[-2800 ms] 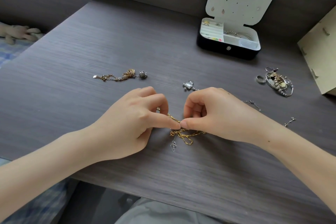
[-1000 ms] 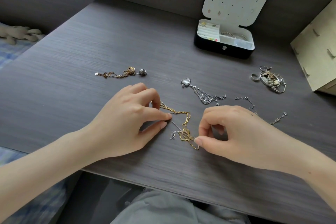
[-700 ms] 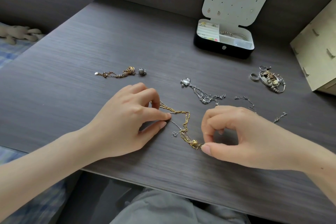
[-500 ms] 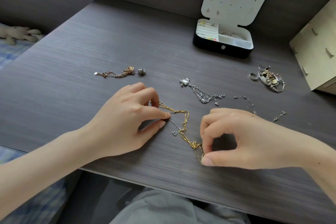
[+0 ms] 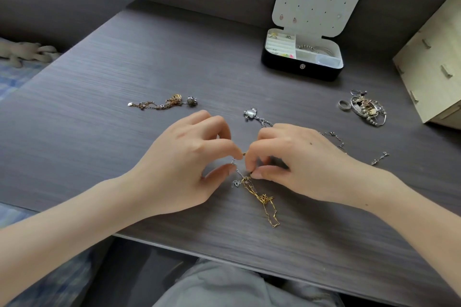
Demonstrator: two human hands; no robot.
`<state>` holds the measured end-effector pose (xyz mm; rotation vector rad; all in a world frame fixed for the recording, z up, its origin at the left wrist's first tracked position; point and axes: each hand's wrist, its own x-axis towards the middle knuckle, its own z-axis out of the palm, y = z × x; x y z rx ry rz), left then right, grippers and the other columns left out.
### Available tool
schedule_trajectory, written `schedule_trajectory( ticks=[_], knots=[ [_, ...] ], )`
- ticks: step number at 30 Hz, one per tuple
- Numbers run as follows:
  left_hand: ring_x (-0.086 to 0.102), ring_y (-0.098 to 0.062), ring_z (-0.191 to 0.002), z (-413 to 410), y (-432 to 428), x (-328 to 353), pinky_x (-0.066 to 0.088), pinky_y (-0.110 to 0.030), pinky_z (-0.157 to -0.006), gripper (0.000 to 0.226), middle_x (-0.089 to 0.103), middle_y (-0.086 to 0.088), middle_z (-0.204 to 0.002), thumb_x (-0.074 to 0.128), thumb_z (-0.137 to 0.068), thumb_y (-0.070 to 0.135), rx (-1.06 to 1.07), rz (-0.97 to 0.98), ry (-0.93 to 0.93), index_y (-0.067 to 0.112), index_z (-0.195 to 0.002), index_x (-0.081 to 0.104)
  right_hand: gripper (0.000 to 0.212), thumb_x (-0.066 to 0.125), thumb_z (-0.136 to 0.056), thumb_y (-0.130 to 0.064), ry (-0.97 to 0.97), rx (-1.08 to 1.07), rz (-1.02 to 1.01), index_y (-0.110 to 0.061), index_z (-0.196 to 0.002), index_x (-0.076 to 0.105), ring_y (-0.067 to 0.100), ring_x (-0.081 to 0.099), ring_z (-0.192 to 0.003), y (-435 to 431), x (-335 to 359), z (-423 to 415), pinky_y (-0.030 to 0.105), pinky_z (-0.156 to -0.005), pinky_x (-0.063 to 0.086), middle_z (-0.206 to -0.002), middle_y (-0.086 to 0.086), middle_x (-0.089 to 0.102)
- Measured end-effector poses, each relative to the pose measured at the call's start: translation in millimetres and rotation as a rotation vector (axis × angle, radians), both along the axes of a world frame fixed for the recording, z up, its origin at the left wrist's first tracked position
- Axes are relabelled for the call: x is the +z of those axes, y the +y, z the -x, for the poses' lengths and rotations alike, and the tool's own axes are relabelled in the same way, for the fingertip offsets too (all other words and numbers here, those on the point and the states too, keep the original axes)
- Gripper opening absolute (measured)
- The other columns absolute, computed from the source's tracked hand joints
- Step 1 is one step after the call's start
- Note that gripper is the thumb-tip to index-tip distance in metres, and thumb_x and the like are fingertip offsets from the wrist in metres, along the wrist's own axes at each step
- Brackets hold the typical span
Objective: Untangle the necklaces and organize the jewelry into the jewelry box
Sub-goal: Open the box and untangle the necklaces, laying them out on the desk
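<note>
Left hand (image 5: 184, 164), right hand (image 5: 299, 162): each grip pinches gold chain (image 5: 262, 198), close together to tease knot; tail slack on tabletop (image 5: 124, 70); jewelry box (image 5: 301, 71) open, ready

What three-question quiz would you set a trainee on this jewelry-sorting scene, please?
1. True or false: the jewelry box has its lid shut.
2. What do the left hand and the right hand both pinch? A) the tangled chains B) a bracelet C) a plush toy
3. Name the small loose item lying just left of the jewelry pile.
Key: 1 false, the lid stands open. 2 A. 3 a silver ring.
</note>
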<state>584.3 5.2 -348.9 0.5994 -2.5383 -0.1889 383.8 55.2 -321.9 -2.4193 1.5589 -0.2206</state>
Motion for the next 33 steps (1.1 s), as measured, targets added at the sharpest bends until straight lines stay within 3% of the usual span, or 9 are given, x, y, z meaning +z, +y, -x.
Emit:
schedule_trajectory(
  ticks=[5, 7, 10, 13, 22, 30, 33],
  knots=[
    [0.046, -0.016, -0.069, 9, 1, -8, 0.037, -0.025, -0.061, 0.02, 0.056, 0.006, -0.08, 0.055, -0.083, 0.036, -0.064, -0.14, -0.024, 0.028, -0.082, 0.073, 0.017, 0.049, -0.082, -0.035, 0.02, 0.076, 0.002, -0.026, -0.085, 0.063, 0.012, 0.039, -0.077, -1, -5, 3, 0.033, -0.064, 0.036, -0.081, -0.009, 0.048],
    [0.044, -0.011, -0.071, 11, -1, -10, 0.034, -0.017, -0.064, 0.022, 0.054, 0.008, -0.08, 0.054, -0.082, 0.039, -0.075, -0.219, -0.005, 0.028, -0.084, 0.073, 0.016, 0.047, -0.084, -0.033, -0.004, 0.08, -0.02, -0.024, -0.086, 0.06, 0.012, 0.04, -0.079, -1, -8, 5, 0.033, -0.068, 0.036, -0.085, -0.009, 0.046],
    [0.042, -0.005, -0.073, 12, -3, -12, 0.032, -0.011, -0.067, 0.024, 0.052, 0.014, -0.081, 0.053, -0.081, 0.041, -0.085, -0.291, 0.01, 0.029, -0.086, 0.073, 0.006, 0.045, -0.086, -0.032, -0.131, 0.068, -0.088, -0.032, -0.082, 0.048, 0.001, 0.038, -0.08, 1, -7, 9, 0.018, -0.073, 0.032, -0.086, -0.014, 0.043],
    [0.043, -0.006, -0.072, 14, -2, -13, 0.034, -0.015, -0.064, 0.023, 0.055, 0.013, -0.08, 0.054, -0.082, 0.041, -0.094, -0.295, 0.011, 0.029, -0.086, 0.073, 0.014, 0.047, -0.088, -0.03, -0.208, 0.057, -0.099, -0.039, -0.08, 0.04, -0.009, 0.039, -0.082, 2, -4, 12, 0.009, -0.076, 0.03, -0.084, -0.019, 0.043],
    [0.04, -0.003, -0.07, 15, 2, -11, 0.032, -0.015, -0.063, 0.02, 0.054, 0.014, -0.077, 0.054, -0.082, 0.042, -0.108, -0.307, 0.005, 0.03, -0.08, 0.07, 0.017, 0.048, -0.09, -0.027, -0.341, 0.053, -0.116, -0.038, -0.08, 0.041, 0.006, 0.041, -0.084, -2, -10, 17, 0.021, -0.076, 0.034, -0.089, -0.013, 0.05],
    [0.043, -0.005, -0.074, 0, -4, -6, 0.034, -0.015, -0.065, 0.021, 0.055, 0.014, -0.082, 0.054, -0.085, 0.039, -0.123, -0.287, -0.047, 0.028, -0.078, 0.07, 0.017, 0.05, -0.09, -0.026, -0.226, 0.127, -0.068, -0.037, -0.079, 0.041, 0.003, 0.04, -0.088, 2, -9, 30, 0.015, -0.079, 0.032, -0.096, -0.016, 0.048],
    [0.042, -0.006, -0.076, -9, -8, -3, 0.034, -0.015, -0.066, 0.02, 0.055, 0.011, -0.084, 0.053, -0.087, 0.036, -0.144, -0.222, -0.089, 0.029, -0.078, 0.07, 0.007, 0.044, -0.088, -0.032, -0.131, 0.179, 0.009, -0.033, -0.081, 0.046, 0.006, 0.036, -0.084, 2, -11, 32, 0.022, -0.074, 0.035, -0.096, -0.016, 0.046]
  ],
)
